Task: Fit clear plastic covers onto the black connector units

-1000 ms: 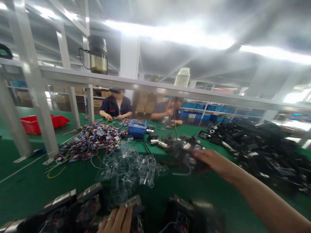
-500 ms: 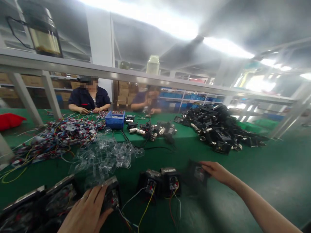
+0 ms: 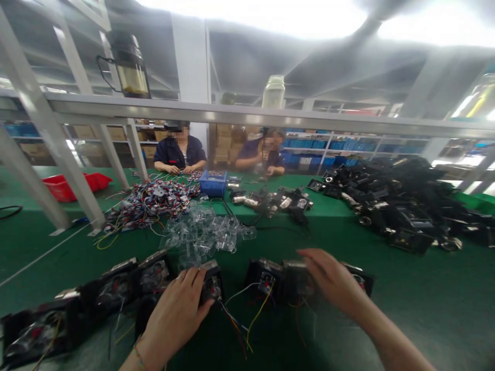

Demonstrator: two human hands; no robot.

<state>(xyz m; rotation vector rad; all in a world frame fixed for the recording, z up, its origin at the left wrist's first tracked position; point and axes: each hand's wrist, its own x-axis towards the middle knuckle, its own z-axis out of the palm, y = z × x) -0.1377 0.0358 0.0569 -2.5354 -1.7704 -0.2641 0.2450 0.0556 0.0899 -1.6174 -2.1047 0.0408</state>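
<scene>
My left hand (image 3: 176, 306) is closed around a black plastic housing (image 3: 212, 289) with a metal top and loose coloured wires at its front. Right of it stands a similar housing (image 3: 266, 282) with white and yellow wires. My right hand (image 3: 334, 283), slightly blurred, reaches over another wired housing (image 3: 298, 286), fingers stretched out and holding nothing. Partly hidden behind the right wrist is one more black housing (image 3: 365, 281). A row of housings with clear covers (image 3: 116, 288) runs to the left of my left hand.
Clear plastic covers (image 3: 204, 232) lie in a heap ahead, beside a pile of wired parts (image 3: 154, 201). Black housings (image 3: 402, 206) are piled at right. A blue bin (image 3: 213, 184), red tray (image 3: 62, 190) and shelf posts (image 3: 77, 175) stand beyond. Two people sit opposite.
My right hand has let go of the black housing, which now stands at the right end of the row, and has moved left over its neighbour. My left hand keeps its grip. The view has shifted.
</scene>
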